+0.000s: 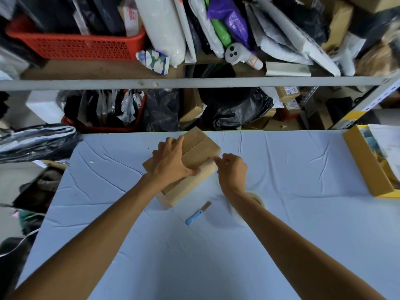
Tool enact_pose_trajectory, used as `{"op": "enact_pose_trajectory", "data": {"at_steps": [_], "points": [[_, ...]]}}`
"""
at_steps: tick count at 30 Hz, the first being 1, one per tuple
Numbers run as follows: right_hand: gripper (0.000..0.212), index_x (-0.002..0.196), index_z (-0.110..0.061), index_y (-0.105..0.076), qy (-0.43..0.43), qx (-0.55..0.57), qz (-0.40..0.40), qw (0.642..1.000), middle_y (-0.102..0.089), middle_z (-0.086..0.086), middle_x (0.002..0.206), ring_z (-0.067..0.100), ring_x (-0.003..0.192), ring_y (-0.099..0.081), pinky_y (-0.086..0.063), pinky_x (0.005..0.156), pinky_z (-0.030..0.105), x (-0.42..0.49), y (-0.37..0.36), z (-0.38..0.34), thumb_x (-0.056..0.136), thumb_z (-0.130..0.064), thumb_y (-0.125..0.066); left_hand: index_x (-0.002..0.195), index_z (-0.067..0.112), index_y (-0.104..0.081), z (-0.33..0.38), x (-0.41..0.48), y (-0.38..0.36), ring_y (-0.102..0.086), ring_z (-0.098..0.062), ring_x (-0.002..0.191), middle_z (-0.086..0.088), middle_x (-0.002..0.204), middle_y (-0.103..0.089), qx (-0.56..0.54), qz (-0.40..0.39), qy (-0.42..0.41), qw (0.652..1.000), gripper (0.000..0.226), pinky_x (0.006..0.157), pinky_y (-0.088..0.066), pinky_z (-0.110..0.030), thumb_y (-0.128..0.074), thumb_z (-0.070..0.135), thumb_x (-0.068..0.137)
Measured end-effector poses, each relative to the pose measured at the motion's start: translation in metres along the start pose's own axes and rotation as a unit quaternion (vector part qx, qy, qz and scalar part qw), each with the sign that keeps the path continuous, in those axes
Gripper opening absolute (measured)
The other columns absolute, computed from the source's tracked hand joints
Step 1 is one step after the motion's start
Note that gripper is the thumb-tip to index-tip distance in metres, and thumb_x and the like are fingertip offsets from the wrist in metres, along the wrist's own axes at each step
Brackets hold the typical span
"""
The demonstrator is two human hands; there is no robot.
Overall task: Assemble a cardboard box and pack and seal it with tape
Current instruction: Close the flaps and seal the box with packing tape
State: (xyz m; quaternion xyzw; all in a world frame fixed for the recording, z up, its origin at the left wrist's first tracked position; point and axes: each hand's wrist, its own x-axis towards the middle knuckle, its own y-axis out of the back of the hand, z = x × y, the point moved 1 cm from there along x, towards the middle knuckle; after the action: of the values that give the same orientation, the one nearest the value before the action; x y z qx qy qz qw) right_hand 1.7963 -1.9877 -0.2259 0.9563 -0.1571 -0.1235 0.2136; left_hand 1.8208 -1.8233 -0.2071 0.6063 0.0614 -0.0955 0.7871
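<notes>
– Brown cardboard box [201,152]: where does it lie?
– On the pale blue cloth of the table [281,213], toward the far edge, at twelve o'clock from the person. It is turned slantwise, flaps down, with a seam running along the top.
– And the left hand [171,163]?
– Flat on the box's top, the arm stretched nearly straight. The fingers are straight and spread wide toward twelve, the thumb out toward three along the near edge. It presses; it grips nothing.
– The right hand [232,169]?
– At the box's three o'clock corner, wrist bent, fingers curled in narrow. Thumb and forefinger pinch a pale strip [217,158] at the cardboard's edge. Whether that strip is tape, I cannot tell for sure.
– Anything near?
– A tape roll [258,200] at five o'clock from the box, half hidden behind the right forearm. A blue-handled knife [195,216] at six o'clock from the box, near the roll, between the two forearms. A yellow box [365,167] sits at the table's three o'clock edge, well apart from both hands.
</notes>
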Motion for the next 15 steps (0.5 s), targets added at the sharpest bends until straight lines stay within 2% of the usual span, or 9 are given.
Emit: {"op": "enact_pose_trajectory", "data": {"at_steps": [2, 4, 5, 6, 7, 9, 11, 13, 15], "points": [[0.018, 0.088, 0.001, -0.068, 0.027, -0.010, -0.052, 0.998, -0.068, 0.017, 0.079, 0.034, 0.075, -0.066, -0.054, 0.065, 0.036, -0.007, -0.002, 0.000, 0.091, -0.014, -0.059, 0.149, 0.018, -0.012, 0.006, -0.002, 0.001, -0.036, -0.036, 0.124, -0.015, 0.142, -0.028, 0.012, -0.012, 0.027, 1.000, 0.112, 0.096, -0.036, -0.049, -0.059, 0.076, 0.066], [0.021, 0.105, -0.004, -0.068, 0.075, -0.020, -0.128, 0.989, -0.071, 0.011, 0.096, 0.027, 0.092, -0.069, -0.053, 0.063, 0.015, -0.013, -0.003, 0.001, 0.086, -0.009, -0.061, 0.150, 0.017, -0.011, 0.006, 0.002, 0.009, -0.036, -0.040, 0.127, -0.017, 0.144, -0.027, 0.004, -0.045, 0.028, 0.999, 0.088, 0.098, -0.036, -0.052, -0.044, 0.066, 0.085], [0.037, 0.118, -0.007, -0.063, 0.081, -0.016, -0.173, 0.981, -0.069, 0.007, 0.110, 0.023, 0.105, -0.065, -0.049, 0.065, 0.006, -0.014, -0.003, 0.002, 0.081, -0.009, -0.065, 0.150, 0.017, -0.012, 0.003, 0.004, 0.016, -0.037, -0.041, 0.127, -0.019, 0.145, -0.028, 0.001, -0.064, 0.023, 0.998, 0.072, 0.099, -0.036, -0.051, -0.039, 0.053, 0.094], [0.062, 0.135, -0.011, -0.050, 0.070, -0.001, -0.222, 0.972, -0.060, 0.004, 0.127, 0.019, 0.118, -0.057, -0.048, 0.075, 0.007, -0.013, -0.002, 0.005, 0.077, -0.010, -0.071, 0.151, 0.016, -0.013, -0.001, 0.007, 0.023, -0.038, -0.041, 0.128, -0.020, 0.146, -0.028, 0.004, -0.084, 0.016, 0.996, 0.060, 0.100, -0.036, -0.048, -0.036, 0.038, 0.100], [0.089, 0.147, -0.015, -0.031, 0.049, 0.018, -0.271, 0.961, -0.047, 0.001, 0.143, 0.018, 0.129, -0.045, -0.048, 0.090, 0.017, -0.011, -0.001, 0.007, 0.072, -0.012, -0.078, 0.152, 0.016, -0.013, -0.005, 0.009, 0.029, -0.038, -0.040, 0.129, -0.020, 0.147, -0.027, 0.008, -0.100, 0.009, 0.995, 0.057, 0.101, -0.036, -0.046, -0.035, 0.024, 0.101], [0.131, 0.152, -0.022, 0.006, 0.038, 0.005, -0.338, 0.940, -0.018, -0.003, 0.157, 0.016, 0.142, -0.022, -0.034, 0.111, 0.038, -0.011, 0.001, 0.011, 0.061, -0.020, -0.089, 0.152, 0.017, -0.010, -0.008, 0.007, 0.034, -0.039, -0.039, 0.128, -0.019, 0.149, -0.023, 0.010, -0.130, 0.000, 0.992, 0.064, 0.101, -0.040, -0.043, -0.037, 0.006, 0.095], [0.152, 0.147, -0.024, 0.025, 0.072, -0.066, -0.360, 0.928, -0.005, -0.007, 0.159, 0.016, 0.145, -0.011, -0.025, 0.116, 0.041, -0.012, 0.002, 0.012, 0.051, -0.034, -0.092, 0.152, 0.016, -0.007, -0.006, 0.001, 0.034, -0.050, -0.035, 0.114, -0.018, 0.144, -0.023, 0.018, -0.142, -0.013, 0.990, 0.074, 0.090, -0.046, -0.038, -0.043, 0.001, 0.089], [0.156, 0.145, -0.023, 0.028, 0.109, -0.135, -0.346, 0.922, -0.005, -0.005, 0.159, 0.018, 0.144, -0.013, -0.029, 0.115, 0.040, -0.013, 0.002, 0.011, 0.048, -0.039, -0.092, 0.152, 0.017, -0.005, -0.009, -0.002, 0.034, -0.055, -0.029, 0.097, -0.014, 0.139, -0.022, 0.026, -0.156, -0.024, 0.987, 0.082, 0.080, -0.049, -0.037, -0.047, -0.002, 0.084], [0.150, 0.148, -0.021, 0.022, 0.116, -0.144, -0.336, 0.923, -0.011, 0.000, 0.159, 0.020, 0.143, -0.020, -0.033, 0.113, 0.040, -0.011, 0.003, 0.011, 0.051, -0.032, -0.092, 0.151, 0.023, 0.001, -0.015, -0.003, 0.036, -0.057, -0.028, 0.093, -0.011, 0.141, -0.018, 0.019, -0.175, -0.032, 0.984, 0.090, 0.079, -0.052, -0.039, -0.049, -0.005, 0.082]]}}
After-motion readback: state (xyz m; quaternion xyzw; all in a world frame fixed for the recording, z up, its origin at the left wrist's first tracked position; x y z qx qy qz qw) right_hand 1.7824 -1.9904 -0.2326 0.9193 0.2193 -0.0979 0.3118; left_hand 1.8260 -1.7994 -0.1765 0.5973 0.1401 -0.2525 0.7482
